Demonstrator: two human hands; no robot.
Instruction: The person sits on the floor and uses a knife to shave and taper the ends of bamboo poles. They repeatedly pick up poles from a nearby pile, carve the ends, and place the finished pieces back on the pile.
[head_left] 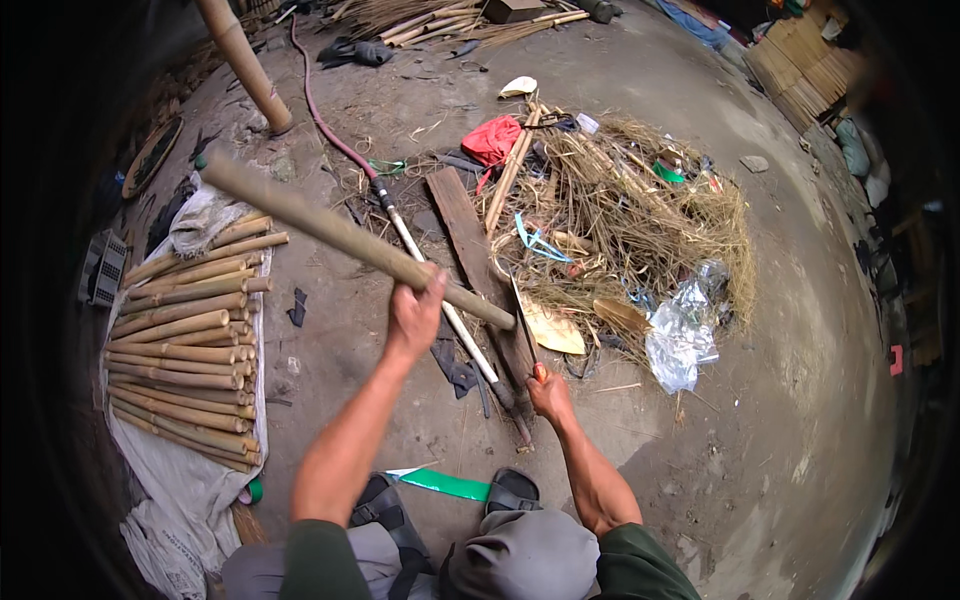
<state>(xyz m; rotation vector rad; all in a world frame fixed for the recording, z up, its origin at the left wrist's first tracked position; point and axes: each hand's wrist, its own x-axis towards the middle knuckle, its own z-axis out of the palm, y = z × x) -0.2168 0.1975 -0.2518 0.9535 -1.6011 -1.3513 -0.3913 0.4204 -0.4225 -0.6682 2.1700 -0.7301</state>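
Bamboo pole [310,220] gripped by the left hand [416,318], near end over the plank [462,220]; right hand [550,394], right of the plank, fingers closed on an orange-handled blade [526,325] beside that end. Cut bamboo [190,353] lies well left of the plank.

The grey-brown floor [790,330] beneath me carries a green strip [445,482] lying between my sandals [514,488] and, farther out, a brown wooden plank [465,225] with a pale pipe [440,282] and its maroon hose [335,145] to the left. On my right, a heap of dry straw [660,215] spreads over it, with crumpled silvery plastic [685,340] at the near edge. Over on my left lies a whitish woven sack [180,510], bearing a stack of bamboo lengths [180,352].
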